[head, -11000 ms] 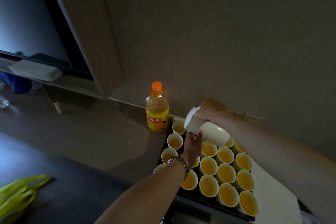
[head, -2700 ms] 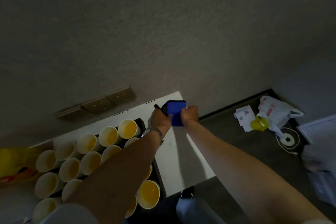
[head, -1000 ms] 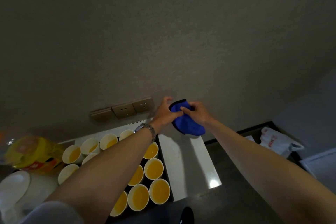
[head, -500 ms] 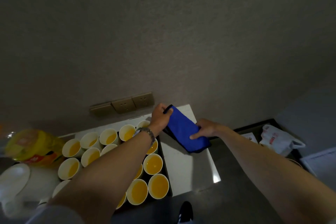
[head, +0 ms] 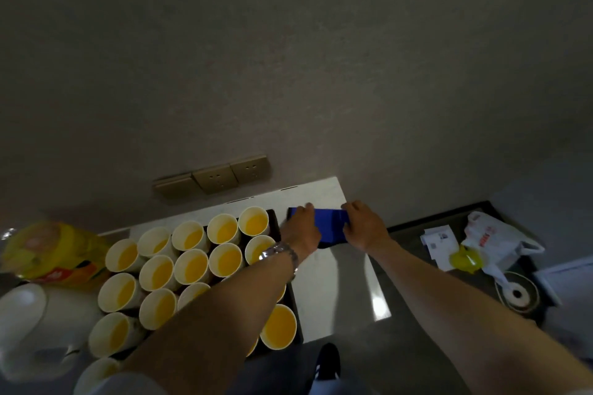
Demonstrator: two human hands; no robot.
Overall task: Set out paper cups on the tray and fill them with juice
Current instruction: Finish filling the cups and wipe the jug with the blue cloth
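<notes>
Several white paper cups (head: 191, 265) holding orange juice stand packed on a black tray (head: 296, 308) on the white counter (head: 330, 285). A yellow juice bottle (head: 54, 255) lies blurred at the far left. A folded blue cloth (head: 330, 228) rests on the counter just right of the tray's far corner. My left hand (head: 301, 228) presses its left side and my right hand (head: 364, 226) holds its right side. My left forearm, with a metal watch (head: 279, 253), crosses over the tray and hides some cups.
A white jug (head: 29, 330) sits at the lower left by the tray. Brass wall sockets (head: 211, 178) are on the wall behind the counter. On the dark floor to the right lie a white plastic bag (head: 494, 239), papers (head: 439, 242) and a tape roll (head: 516, 293).
The blue cloth, held up and spread between both hands half a second ago, now lies folded on the counter under both hands. The view has tilted down slightly.
</notes>
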